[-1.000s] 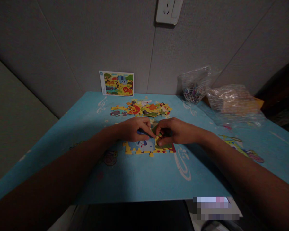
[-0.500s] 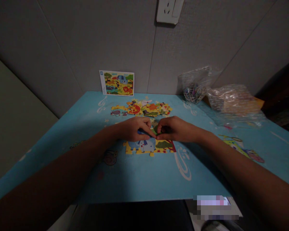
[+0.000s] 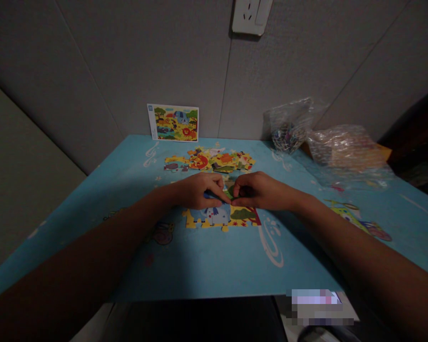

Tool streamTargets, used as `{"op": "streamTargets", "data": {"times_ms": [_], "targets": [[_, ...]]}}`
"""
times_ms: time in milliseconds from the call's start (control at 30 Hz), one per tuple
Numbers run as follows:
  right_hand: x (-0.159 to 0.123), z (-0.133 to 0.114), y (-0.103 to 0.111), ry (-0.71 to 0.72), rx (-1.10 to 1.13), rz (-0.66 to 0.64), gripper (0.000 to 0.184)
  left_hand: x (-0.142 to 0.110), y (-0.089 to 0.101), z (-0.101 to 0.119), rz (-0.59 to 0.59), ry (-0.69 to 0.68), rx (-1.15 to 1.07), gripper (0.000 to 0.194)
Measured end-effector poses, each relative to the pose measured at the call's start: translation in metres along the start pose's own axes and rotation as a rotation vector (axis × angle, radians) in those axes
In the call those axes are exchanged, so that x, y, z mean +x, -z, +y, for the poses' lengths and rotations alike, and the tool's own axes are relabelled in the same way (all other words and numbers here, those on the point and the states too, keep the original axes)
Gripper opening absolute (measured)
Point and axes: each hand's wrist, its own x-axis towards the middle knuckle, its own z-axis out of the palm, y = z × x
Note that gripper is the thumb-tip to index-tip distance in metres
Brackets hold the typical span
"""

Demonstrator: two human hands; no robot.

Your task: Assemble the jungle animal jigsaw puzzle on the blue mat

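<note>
A partly joined animal jigsaw [image 3: 221, 216] lies flat on the blue table [image 3: 207, 266], showing an elephant and yellow ground. My left hand [image 3: 198, 191] rests on its upper left with fingers curled, thumb and forefinger pinching a small green puzzle piece [image 3: 229, 192]. My right hand [image 3: 260, 191] meets it from the right, fingers closed on the same piece at the jigsaw's upper edge. The fingertips of both hands touch.
A heap of loose puzzle pieces [image 3: 210, 160] lies farther back. The reference picture card [image 3: 173, 123] leans on the grey wall. Two clear plastic bags [image 3: 290, 126] [image 3: 345, 147] sit at the back right. A wall socket [image 3: 249, 16] is above.
My right hand has shifted slightly up and back, off the green lower-right part of the jigsaw, which now shows. My left hand has stayed put.
</note>
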Motion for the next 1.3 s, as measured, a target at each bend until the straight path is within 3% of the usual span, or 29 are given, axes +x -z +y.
{"op": "streamTargets", "data": {"times_ms": [600, 867, 1300], "targets": [[-0.001, 0.000, 0.002, -0.041, 0.001, -0.009, 0.011, 0.000, 0.000, -0.002, -0.004, -0.027, 0.006, 0.021], [-0.005, 0.008, 0.008, -0.053, 0.011, -0.083, 0.022, 0.000, 0.000, -0.001, -0.019, 0.015, -0.014, 0.021], [-0.011, 0.013, 0.018, -0.143, 0.026, -0.163, 0.019, -0.001, 0.000, -0.001, -0.028, 0.020, -0.027, 0.022]]}}
